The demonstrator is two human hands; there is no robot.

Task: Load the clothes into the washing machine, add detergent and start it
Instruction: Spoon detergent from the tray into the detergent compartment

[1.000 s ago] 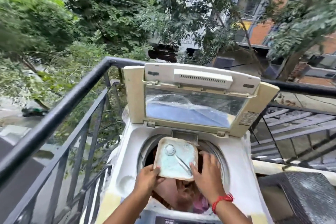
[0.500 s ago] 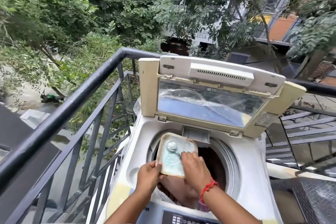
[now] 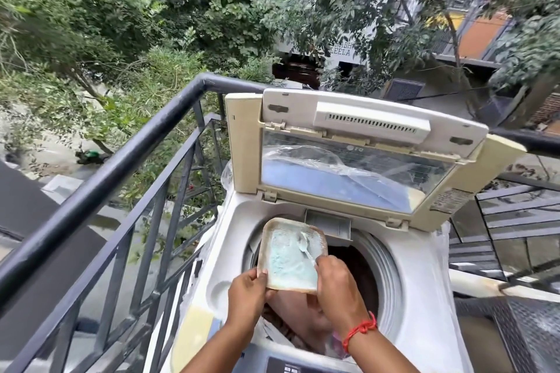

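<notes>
Tilted over the open drum [image 3: 368,266] of the washing machine [image 3: 421,306], 1 shallow tray [image 3: 291,257] of pale blue detergent powder [image 3: 285,260] is gripped at its near edge by the left hand [image 3: 247,297]. 1 spoon [image 3: 306,248] in the powder is pinched by the right hand [image 3: 339,288]. Clothes [image 3: 300,315] in the drum are largely hidden by both hands. The lid [image 3: 357,154] stands raised.
</notes>
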